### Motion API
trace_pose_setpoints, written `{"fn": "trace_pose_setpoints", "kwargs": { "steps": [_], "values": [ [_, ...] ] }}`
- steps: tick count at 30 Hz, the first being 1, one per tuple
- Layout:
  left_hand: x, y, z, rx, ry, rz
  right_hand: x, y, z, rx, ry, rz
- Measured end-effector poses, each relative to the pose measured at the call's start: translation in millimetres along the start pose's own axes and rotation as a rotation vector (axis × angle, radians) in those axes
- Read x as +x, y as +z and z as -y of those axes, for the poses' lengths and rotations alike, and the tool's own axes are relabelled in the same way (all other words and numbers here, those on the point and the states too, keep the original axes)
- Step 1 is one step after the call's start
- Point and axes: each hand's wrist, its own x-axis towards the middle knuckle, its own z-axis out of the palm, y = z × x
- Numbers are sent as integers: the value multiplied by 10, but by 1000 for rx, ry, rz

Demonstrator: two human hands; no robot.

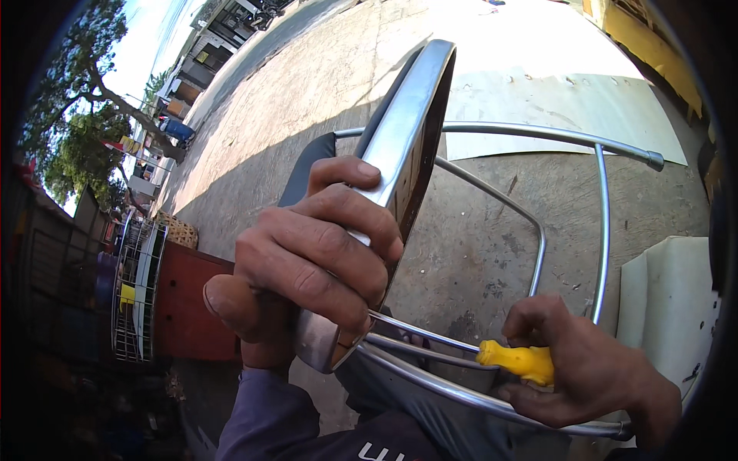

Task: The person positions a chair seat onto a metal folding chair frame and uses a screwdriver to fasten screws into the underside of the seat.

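My left hand (315, 246) is closed round the shiny metal rim of a chair seat (411, 107), which is tilted up on edge; its fingers curl over to the underside. In my right hand (588, 365) is a screwdriver (515, 363) with a yellow handle. Its thin shaft points left toward the lower end of the seat, below my left hand; where the tip meets the seat is hidden. Bent silver tubes of the chair frame (603, 223) spread out to the right of the seat and across my lap. A dark padded part (309, 170) shows behind the seat.
A pale sheet (561, 107) lies on the concrete ground beyond the frame. To the right stands a whitish padded piece (665, 300). On the left are a red box (196, 303), a wire rack (134, 296) and a woven basket (178, 229).
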Motion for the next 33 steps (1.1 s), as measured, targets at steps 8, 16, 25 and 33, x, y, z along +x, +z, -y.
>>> {"fn": "trace_pose_setpoints", "kwargs": {
  "steps": [8, 16, 25, 33],
  "values": [
    [148, 414, 41, -227, 235, -363, -187, 259, -291, -1146, -549, -494],
    [135, 392, 97, -232, 262, -415, -172, 239, -270, 123, 231, -206],
    [74, 331, 160, -204, 252, -353, -105, 99, 107, -25, 58, -133],
    [140, 286, 17, -98, 151, -226, -172, 223, -203, -1421, -624, -419]
  ]
}}
